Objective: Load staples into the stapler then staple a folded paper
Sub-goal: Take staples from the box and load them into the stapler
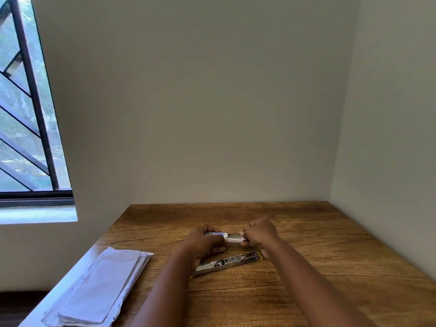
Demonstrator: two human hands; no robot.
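A small white staple box [232, 239] is held between both hands above the wooden table [318, 256]. My left hand [205, 240] grips its outer sleeve. My right hand [259, 232] pinches the inner tray, which sticks out to the right of the sleeve. The stapler [227, 263] lies opened flat on the table just in front of the hands, metal channel up, a yellow tip at its right end; my left forearm hides part of its left end. Folded white papers [101, 291] lie stacked at the table's left edge.
The table stands in a corner, with walls behind it and on its right. A barred window [23, 109] is on the left wall. Bare wood lies to the right of the stapler and beyond the hands.
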